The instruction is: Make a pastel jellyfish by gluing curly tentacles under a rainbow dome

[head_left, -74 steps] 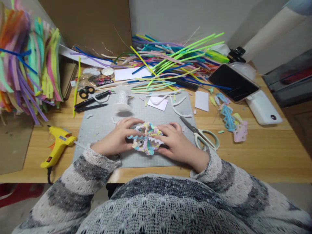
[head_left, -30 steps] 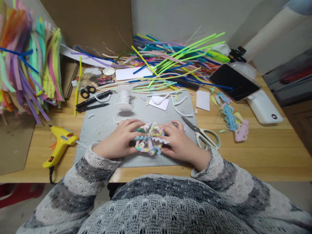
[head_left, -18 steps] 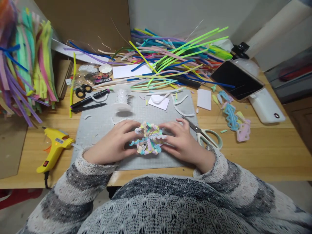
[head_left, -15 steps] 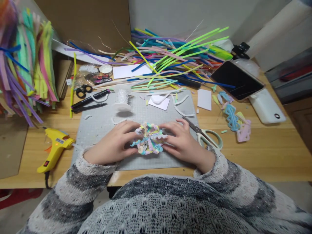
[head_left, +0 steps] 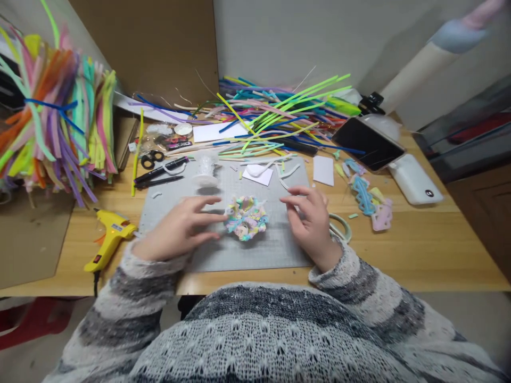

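Note:
A round pastel ornament of twisted pipe cleaners lies on the grey cutting mat, between my hands. My left hand is beside it with fingers spread; one fingertip is at its left edge, and I cannot tell whether it touches. To the right, my right hand is apart from the ornament, fingers loosely bent and holding nothing. Partly hidden behind that hand are scissors with pale green handles. A spool of clear thread stands on the mat beyond my left hand.
A yellow glue gun rests on the left, below bundled pipe cleaners. Many loose pipe cleaners cover the back of the table. Markers and black-handled scissors lie at left. A phone leans at right near pastel pieces.
Both hands have let go of the ornament, which now lies on the mat. My right hand has moved away to the right; the left has drawn back slightly. The camera view has shifted.

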`<state>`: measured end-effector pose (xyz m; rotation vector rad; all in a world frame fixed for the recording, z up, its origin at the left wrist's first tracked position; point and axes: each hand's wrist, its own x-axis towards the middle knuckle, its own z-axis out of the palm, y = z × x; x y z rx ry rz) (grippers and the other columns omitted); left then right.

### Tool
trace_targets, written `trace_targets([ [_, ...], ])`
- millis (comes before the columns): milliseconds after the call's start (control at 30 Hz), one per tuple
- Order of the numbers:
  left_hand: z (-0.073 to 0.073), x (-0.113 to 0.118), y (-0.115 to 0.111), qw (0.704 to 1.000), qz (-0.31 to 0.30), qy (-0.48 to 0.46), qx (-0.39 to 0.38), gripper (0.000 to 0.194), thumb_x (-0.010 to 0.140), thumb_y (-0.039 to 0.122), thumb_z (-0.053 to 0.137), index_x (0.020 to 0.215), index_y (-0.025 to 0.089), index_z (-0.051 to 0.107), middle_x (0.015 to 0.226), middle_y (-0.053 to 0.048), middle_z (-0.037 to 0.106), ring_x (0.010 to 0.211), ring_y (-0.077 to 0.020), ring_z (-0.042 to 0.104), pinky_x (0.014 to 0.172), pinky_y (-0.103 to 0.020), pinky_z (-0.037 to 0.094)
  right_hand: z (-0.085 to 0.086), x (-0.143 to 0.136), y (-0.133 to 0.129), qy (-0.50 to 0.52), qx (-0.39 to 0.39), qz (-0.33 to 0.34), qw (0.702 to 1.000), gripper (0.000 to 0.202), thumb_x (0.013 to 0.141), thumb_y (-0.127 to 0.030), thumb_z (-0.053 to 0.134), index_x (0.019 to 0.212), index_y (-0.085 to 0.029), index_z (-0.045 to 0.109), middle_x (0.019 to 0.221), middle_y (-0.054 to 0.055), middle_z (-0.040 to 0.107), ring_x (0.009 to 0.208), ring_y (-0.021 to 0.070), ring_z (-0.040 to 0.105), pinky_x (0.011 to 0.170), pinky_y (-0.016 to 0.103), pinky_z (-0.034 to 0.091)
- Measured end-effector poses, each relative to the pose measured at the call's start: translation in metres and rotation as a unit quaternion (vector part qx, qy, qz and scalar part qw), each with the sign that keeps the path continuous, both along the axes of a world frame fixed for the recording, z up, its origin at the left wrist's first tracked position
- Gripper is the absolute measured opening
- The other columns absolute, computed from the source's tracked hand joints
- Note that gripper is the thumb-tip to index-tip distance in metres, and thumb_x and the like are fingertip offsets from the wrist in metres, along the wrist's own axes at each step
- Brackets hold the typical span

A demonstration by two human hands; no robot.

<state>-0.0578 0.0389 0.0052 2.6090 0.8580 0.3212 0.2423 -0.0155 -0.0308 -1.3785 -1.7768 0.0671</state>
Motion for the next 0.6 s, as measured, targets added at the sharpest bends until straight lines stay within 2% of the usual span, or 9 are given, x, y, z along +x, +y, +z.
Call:
trace_targets([
  [67,0.017,-0.012,0.003,0.996,0.06,-0.03,-0.051,0.024,0.09,0.041,0.058,0.105,0.03,0.072,0.123,-0.007,0.063,0.109,-0.0252,0.061,0.095,-0.046,0.048,0.004,0.003,-0.003,0.027,0.042,-0.017,0.999,0.021,0.086,-0.01,0.054,0.096,-0.024,0.065,0.104,0.006,0.063,0.1,0.0231,0.061,0.092,0.046,0.04],
  [133,0.031,-0.013,0.011,0.98,0.176,-0.082,-0.045,0.029,0.087,0.047,0.058,0.097,0.024,0.073,0.104,-0.007,0.068,0.094,-0.0245,0.064,0.088,-0.043,0.052,0.008,0.007,-0.006,0.035,0.087,-0.024,0.995,0.022,0.084,-0.01,0.053,0.093,-0.026,0.066,0.101,0.005,0.062,0.096,0.023,0.061,0.09,0.046,0.042],
  [200,0.036,-0.002,0.022,0.946,0.307,-0.102,-0.001,0.038,0.085,0.05,0.06,0.106,0.02,0.07,0.102,-0.01,0.067,0.091,-0.0272,0.062,0.087,-0.047,0.051,0.011,0.011,-0.01,0.017,0.126,-0.026,0.992,0.022,0.083,-0.013,0.054,0.089,-0.029,0.067,0.097,0.004,0.061,0.092,0.0229,0.061,0.092,0.048,0.041],
  [233,0.035,0.007,0.029,0.934,0.34,-0.106,0.032,0.044,0.084,0.05,0.061,0.114,0.019,0.066,0.106,-0.012,0.065,0.095,-0.0296,0.061,0.091,-0.05,0.048,0.014,0.014,-0.013,-0.003,0.141,-0.027,0.99,0.021,0.082,-0.015,0.054,0.087,-0.031,0.068,0.094,0.003,0.061,0.089,0.0225,0.06,0.094,0.049,0.039],
  [300,0.027,0.027,0.041,0.94,0.336,-0.048,0.047,0.057,0.075,0.049,0.071,0.123,0.02,0.061,0.111,-0.014,0.061,0.107,-0.0353,0.056,0.098,-0.055,0.041,0.019,0.018,-0.019,-0.051,0.16,-0.027,0.986,0.021,0.081,-0.019,0.055,0.082,-0.035,0.069,0.088,0.001,0.061,0.085,0.0213,0.059,0.099,0.051,0.035],
  [367,0.015,0.043,0.051,0.942,0.334,-0.004,0.021,0.058,0.074,0.048,0.071,0.123,0.02,0.06,0.104,-0.016,0.06,0.103,-0.0362,0.058,0.093,-0.055,0.042,0.025,0.021,-0.026,-0.086,0.166,-0.022,0.982,0.021,0.081,-0.022,0.055,0.08,-0.037,0.069,0.085,0.0,0.061,0.081,0.0201,0.058,0.1,0.052,0.032],
  [433,0.005,0.051,0.057,0.942,0.334,0.021,-0.002,0.05,0.077,0.043,0.068,0.119,0.019,0.061,0.101,-0.016,0.06,0.098,-0.035,0.059,0.089,-0.053,0.044,0.031,0.024,-0.035,-0.1,0.164,-0.012,0.981,0.021,0.081,-0.023,0.054,0.079,-0.037,0.069,0.085,0.0,0.062,0.078,0.0191,0.058,0.098,0.051,0.033],
  [500,0.001,0.05,0.059,0.943,0.332,0.026,-0.01,0.041,0.078,0.039,0.066,0.113,0.018,0.063,0.098,-0.015,0.061,0.095,-0.0329,0.06,0.088,-0.049,0.045,0.036,0.026,-0.044,-0.095,0.172,0.005,0.981,0.022,0.081,-0.021,0.054,0.08,-0.037,0.069,0.086,-0.001,0.063,0.077,0.018,0.058,0.097,0.049,0.033],
  [600,0.011,0.034,0.057,0.938,0.342,-0.054,-0.022,0.036,0.077,0.038,0.066,0.108,0.02,0.063,0.097,-0.011,0.064,0.095,-0.0285,0.06,0.089,-0.045,0.046,0.041,0.029,-0.056,-0.076,0.205,0.033,0.975,0.026,0.079,-0.015,0.055,0.085,-0.037,0.067,0.088,-0.003,0.063,0.077,0.0166,0.059,0.095,0.047,0.034],
])
